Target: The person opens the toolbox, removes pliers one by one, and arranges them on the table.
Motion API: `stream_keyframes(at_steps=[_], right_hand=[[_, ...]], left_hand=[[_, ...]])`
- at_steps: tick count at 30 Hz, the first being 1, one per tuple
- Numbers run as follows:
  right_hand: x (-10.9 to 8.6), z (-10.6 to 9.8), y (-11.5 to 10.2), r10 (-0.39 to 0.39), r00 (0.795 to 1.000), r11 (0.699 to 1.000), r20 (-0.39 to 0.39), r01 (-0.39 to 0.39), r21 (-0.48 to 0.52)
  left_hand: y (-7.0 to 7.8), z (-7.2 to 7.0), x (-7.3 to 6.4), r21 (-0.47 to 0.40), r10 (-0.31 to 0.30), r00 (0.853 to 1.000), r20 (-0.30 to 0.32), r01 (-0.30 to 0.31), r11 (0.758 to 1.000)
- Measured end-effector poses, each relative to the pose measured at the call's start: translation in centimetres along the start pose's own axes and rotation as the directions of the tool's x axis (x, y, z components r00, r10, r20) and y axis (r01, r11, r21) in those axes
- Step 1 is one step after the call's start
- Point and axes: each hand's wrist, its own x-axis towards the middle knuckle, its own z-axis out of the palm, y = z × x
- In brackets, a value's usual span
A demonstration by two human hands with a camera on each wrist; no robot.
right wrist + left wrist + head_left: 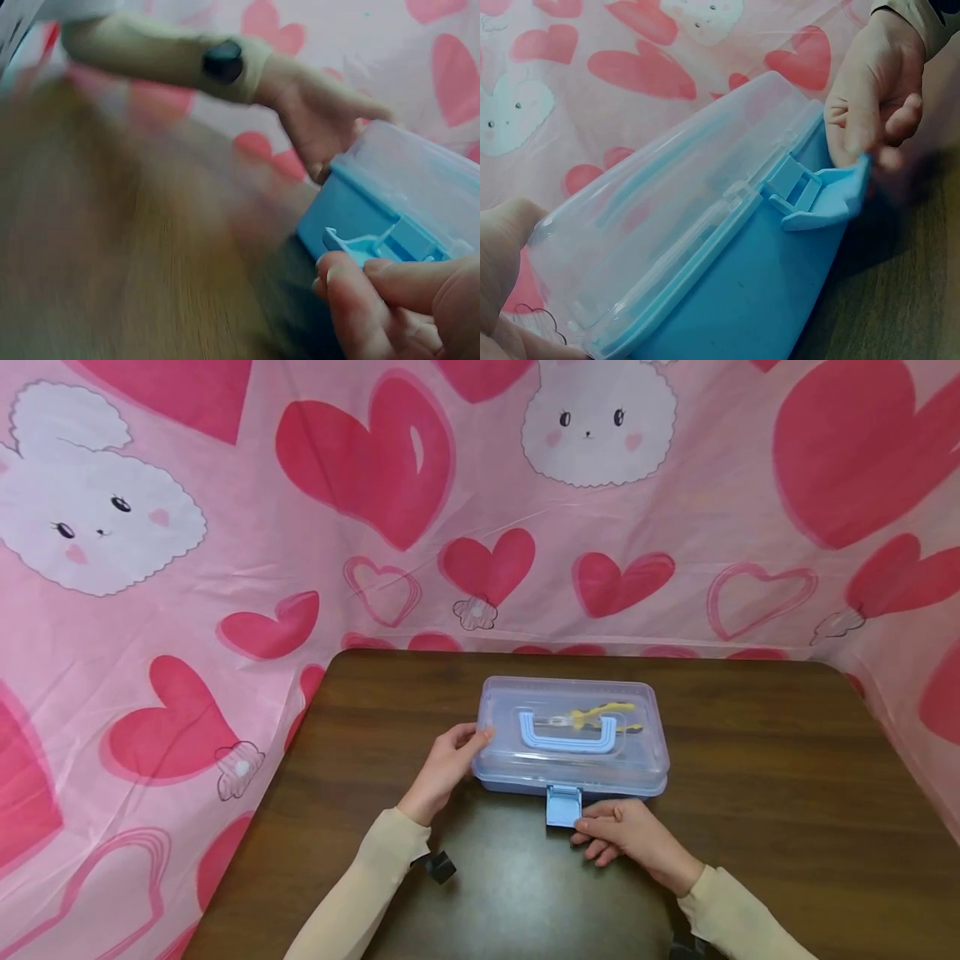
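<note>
A toolbox (pixel 502 760) with a clear lid and a blue base sits on the table, its lid down. Yellow-handled pliers (pixel 581 717) show through the lid, beneath a light blue carry handle (pixel 567 745). My left hand (pixel 447 768) grips the box's left end, thumb on the lid's edge; its other fingers are partly hidden behind the box. At the front, the blue latch (pixel 564 807) is flipped outward, away from the lid. My right hand (pixel 633 837) pinches the latch's right edge between thumb and forefinger, as the left wrist view also shows.
The dark brown wooden table (pixel 765 760) extends on both sides of the box. A pink cloth with hearts and white animal faces (pixel 637 527) hangs behind and along the sides. Black wrist devices (pixel 439 867) sit at both cuffs.
</note>
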Motion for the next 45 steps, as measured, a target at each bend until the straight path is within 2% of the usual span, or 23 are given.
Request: stream_keyframes(at_steps=[3,6,11,17,20,23,27,30,34,40,43,45], right_hand=[[0.0,-0.3,-0.1,0.025,0.999,0.993,-0.035,-0.029,-0.115],[0.0,-0.7,-0.1,0.02,0.999,0.984,-0.046,-0.028,-0.178],[0.2,-0.7,0.2,0.008,0.999,0.983,-0.041,-0.015,-0.184],[0.7,0.0,0.4,0.038,0.998,0.981,-0.044,-0.046,-0.19],[1.0,0.4,0.4,0.062,0.997,0.983,-0.051,-0.07,-0.168],[1.1,0.8,0.4,0.087,0.995,0.991,-0.055,-0.092,-0.093],[1.2,1.2,0.4,0.098,0.994,0.995,-0.049,-0.097,0.016],[0.9,1.1,0.5,0.091,0.995,0.995,-0.034,-0.09,0.044],[0.0,-0.1,0.8,0.079,0.997,0.996,-0.027,-0.077,0.046],[-2.6,-3.7,1.2,0.074,0.997,0.997,-0.023,-0.074,0.021],[-3.8,-5.6,1.1,0.07,0.994,0.997,-0.088,-0.073,-0.021],[-4.5,-6.6,0.9,0.046,0.982,0.996,-0.185,-0.059,-0.066]], left_hand=[[-0.1,0.0,-0.1,0.004,0.001,1.0,0.009,-0.001,1.0],[-0.1,-0.1,-0.1,0.009,-0.001,1.0,0.015,0.001,1.0],[-0.2,-0.2,-0.1,0.017,0.003,1.0,0.011,-0.004,1.0],[-0.1,-0.2,0.0,0.017,0.01,1.0,0.018,-0.011,1.0],[-0.1,-0.2,-0.2,0.018,0.013,1.0,0.012,-0.013,1.0],[-0.2,-0.2,-0.3,0.015,0.019,1.0,0.001,-0.019,1.0],[-0.1,-0.1,-0.3,0.006,0.028,1.0,0.0,-0.028,1.0],[-0.1,-0.1,-0.4,0.003,0.025,1.0,0.005,-0.025,1.0],[-0.3,-0.3,-0.3,0.013,0.016,1.0,0.011,-0.016,1.0],[-0.4,-0.3,-0.5,0.024,0.016,1.0,0.008,-0.016,1.0],[-0.4,-0.3,-0.6,0.02,0.023,1.0,0.003,-0.023,1.0],[-0.5,-0.3,-0.7,0.015,0.026,1.0,-0.001,-0.026,1.0]])
